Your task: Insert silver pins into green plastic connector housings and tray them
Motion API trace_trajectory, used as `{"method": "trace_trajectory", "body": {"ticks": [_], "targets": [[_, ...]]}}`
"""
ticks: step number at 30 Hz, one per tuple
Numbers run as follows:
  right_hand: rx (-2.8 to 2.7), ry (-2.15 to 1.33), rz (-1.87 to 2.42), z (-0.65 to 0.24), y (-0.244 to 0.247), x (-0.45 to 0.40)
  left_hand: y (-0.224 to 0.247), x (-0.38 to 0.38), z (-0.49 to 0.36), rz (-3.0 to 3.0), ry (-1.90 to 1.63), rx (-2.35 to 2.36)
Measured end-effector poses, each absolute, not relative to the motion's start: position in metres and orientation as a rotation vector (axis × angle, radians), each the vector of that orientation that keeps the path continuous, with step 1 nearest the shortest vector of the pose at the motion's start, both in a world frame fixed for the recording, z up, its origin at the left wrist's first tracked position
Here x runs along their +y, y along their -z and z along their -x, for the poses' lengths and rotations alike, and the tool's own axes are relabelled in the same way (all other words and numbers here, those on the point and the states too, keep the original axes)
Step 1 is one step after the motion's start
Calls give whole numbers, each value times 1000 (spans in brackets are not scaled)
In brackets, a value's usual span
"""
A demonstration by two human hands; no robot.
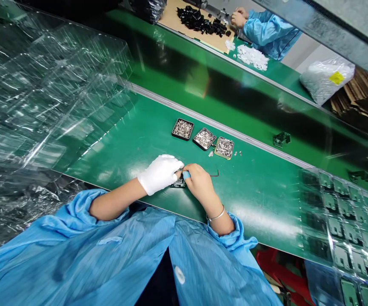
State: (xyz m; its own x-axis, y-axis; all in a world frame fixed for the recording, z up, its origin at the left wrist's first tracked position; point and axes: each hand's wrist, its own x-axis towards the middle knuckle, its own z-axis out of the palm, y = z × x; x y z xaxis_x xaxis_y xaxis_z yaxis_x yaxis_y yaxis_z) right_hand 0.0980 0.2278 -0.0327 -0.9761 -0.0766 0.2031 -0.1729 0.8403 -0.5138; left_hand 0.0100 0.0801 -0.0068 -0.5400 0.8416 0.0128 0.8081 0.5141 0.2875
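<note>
My left hand (pixel 160 173), in a white glove, is closed at a small dark metal part (pixel 178 184) near the table's front edge. Bare except for a blue wrap on one finger, my right hand (pixel 199 182) touches the left fingertips, its fingers closed over the same part. What the right fingers pinch is hidden. An L-shaped hex key (pixel 215 174) lies just right of the right hand. Beyond the hands stand three small trays of shiny metal pieces: a left one (pixel 183 128), a middle one (pixel 204 138) and a right one (pixel 224 147).
Stacked clear plastic trays (pixel 59 80) cover the left side. At the right, a clear tray (pixel 340 221) holds several metal parts. Behind a green panel, a person's hands (pixel 239 18) work near black pieces (pixel 199 20) and white pieces (pixel 253 57).
</note>
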Motion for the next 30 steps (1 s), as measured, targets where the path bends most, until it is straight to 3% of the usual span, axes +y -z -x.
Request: {"method": "trace_trajectory", "body": {"ticks": [5, 10, 13, 21, 26, 30], "targets": [[-2912, -796, -142, -96, 26, 225, 12, 80, -10, -1396, -407, 2623], [-2911, -807, 270, -101, 24, 238, 19, 68, -4, -1191, -890, 2525], [-2968, -806, 371, -107, 28, 255, 25, 63, -7, -1251, -933, 2449], [-3082, -706, 161, -119, 41, 292, 55, 62, -17, -1357, -979, 2516], [-2937, -1079, 66, -114, 48, 284, 65, 58, -17, -1459, -1055, 2485], [-3002, -1040, 32, -112, 47, 273, 64, 58, -16, -1499, -1082, 2480]]}}
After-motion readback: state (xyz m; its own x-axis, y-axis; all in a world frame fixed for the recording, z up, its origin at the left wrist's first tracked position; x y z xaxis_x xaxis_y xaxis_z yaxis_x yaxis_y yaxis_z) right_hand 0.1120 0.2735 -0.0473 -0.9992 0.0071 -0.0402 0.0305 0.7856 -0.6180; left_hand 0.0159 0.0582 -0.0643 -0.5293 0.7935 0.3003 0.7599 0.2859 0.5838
